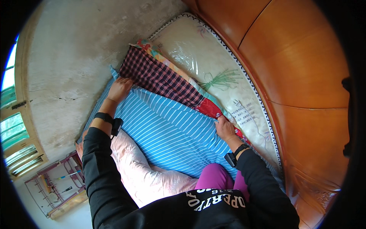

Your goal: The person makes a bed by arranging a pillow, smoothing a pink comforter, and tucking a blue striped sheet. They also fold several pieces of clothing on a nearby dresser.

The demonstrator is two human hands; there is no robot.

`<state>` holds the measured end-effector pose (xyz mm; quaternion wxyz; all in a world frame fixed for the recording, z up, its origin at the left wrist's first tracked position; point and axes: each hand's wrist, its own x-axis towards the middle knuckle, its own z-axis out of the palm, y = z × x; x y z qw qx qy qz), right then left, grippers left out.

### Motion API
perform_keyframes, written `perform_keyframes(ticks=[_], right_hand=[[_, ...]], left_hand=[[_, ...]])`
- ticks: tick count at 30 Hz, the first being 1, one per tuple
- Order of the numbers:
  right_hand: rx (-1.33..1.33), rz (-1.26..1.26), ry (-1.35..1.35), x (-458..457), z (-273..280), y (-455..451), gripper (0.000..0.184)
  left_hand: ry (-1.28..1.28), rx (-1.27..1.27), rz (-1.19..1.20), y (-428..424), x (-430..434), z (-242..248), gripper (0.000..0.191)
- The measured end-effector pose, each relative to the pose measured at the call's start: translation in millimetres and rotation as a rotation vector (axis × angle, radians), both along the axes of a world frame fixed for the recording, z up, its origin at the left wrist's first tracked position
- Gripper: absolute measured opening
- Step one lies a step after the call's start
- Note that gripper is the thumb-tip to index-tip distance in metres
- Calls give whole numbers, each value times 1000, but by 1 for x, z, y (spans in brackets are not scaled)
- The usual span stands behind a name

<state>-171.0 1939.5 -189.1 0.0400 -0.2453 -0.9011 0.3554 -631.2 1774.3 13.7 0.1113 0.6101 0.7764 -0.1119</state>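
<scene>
A blue sheet with white stripes [171, 123] is spread before me, its far edge slanting across a patchwork pad [163, 75]. My left hand [120, 88] grips that edge near the wall, fingers curled over the fabric. Farther right, my right hand [225, 127] pinches the same edge beside the pad's red patterned strip. Dark plaid cloth makes up most of the pad's visible top; its floral and green border shows along the far side. Underneath lies a mattress [183, 37] in shiny clear plastic, with black-and-white trim.
A white cord with a plug [237, 103] lies on the mattress. The wooden headboard [297, 71] rises at right, a stained wall [71, 57] at left. A pale pink quilt [143, 169] is bunched by my purple-clad knees [214, 177]. Bare skin shows behind my left sleeve; whose is unclear.
</scene>
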Motion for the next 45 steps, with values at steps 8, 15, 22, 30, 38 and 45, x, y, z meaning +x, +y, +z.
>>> perform_keyframes(ticks=[8, 15, 22, 30, 38, 45], right_hand=[[-16, -34, 59, 5, 4, -2, 28], [-24, -72, -17, -2, 2, -2, 25], [-86, 1, -115, -7, 11, 0, 28], [-108, -8, -235, -6, 18, 9, 25], [3, -108, 114, -6, 108, 6, 55], [70, -34, -242, 32, 112, 28, 95]], left_hand=[[344, 85, 164, 39, -15, 41, 17], [762, 374, 687, 67, -22, -56, 46], [-152, 920, 1685, -33, -52, -117, 90], [-1681, 729, 1620, -41, 29, -132, 70], [-1020, 840, 1736, 4, -12, -80, 76], [-1363, 970, 1383, 123, -1, 22, 77]])
